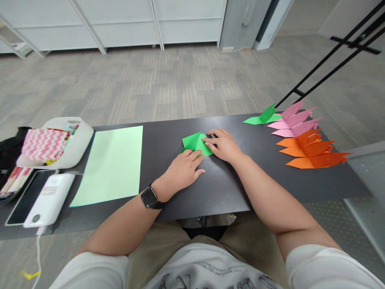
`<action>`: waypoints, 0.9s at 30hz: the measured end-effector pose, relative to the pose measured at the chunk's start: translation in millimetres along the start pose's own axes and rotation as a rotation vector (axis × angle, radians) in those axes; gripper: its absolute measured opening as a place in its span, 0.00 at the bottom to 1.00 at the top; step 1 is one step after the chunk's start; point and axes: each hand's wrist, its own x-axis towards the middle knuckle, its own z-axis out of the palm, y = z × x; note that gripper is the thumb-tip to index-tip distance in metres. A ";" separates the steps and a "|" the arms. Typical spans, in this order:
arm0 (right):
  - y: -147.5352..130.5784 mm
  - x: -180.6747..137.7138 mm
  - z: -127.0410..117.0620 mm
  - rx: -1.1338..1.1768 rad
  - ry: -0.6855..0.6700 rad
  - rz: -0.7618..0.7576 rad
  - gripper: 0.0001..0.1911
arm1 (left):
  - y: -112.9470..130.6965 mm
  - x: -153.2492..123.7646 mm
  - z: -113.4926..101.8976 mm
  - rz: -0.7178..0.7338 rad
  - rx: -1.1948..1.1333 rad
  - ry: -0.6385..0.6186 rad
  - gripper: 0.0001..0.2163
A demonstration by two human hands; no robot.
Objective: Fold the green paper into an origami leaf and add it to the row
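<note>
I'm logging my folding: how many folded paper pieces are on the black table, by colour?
Bright green folded paper pieces: 2, one under the left hand and right hand
Pink pointed folded paper pieces: 3
Orange pointed folded paper pieces: 3
Total: 8

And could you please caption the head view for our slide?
Left hand and right hand touch folded green paper on a dark table; pink paper figures and orange paper figures at right.

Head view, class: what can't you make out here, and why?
All in the head view:
Green paper: parts covered by the left hand and right hand.
White basket: some contents hidden by the pink zigzag cloth.
Black item: cut off by the left edge.
White device: print too small.
</note>
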 end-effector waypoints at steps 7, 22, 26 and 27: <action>2.5 4.5 3.8 0.014 0.029 0.039 0.19 | -2.6 -0.4 4.0 0.003 -0.011 0.006 0.26; -6.3 2.0 7.3 -0.067 0.044 0.054 0.24 | -5.7 -3.0 -4.4 0.002 -0.116 0.061 0.16; -6.8 1.0 4.5 -0.077 0.002 0.079 0.28 | -3.4 -2.1 -1.5 0.035 -0.142 0.071 0.17; -7.0 1.1 4.0 -0.067 0.003 0.088 0.29 | -1.9 -1.8 -0.3 0.049 -0.145 0.070 0.17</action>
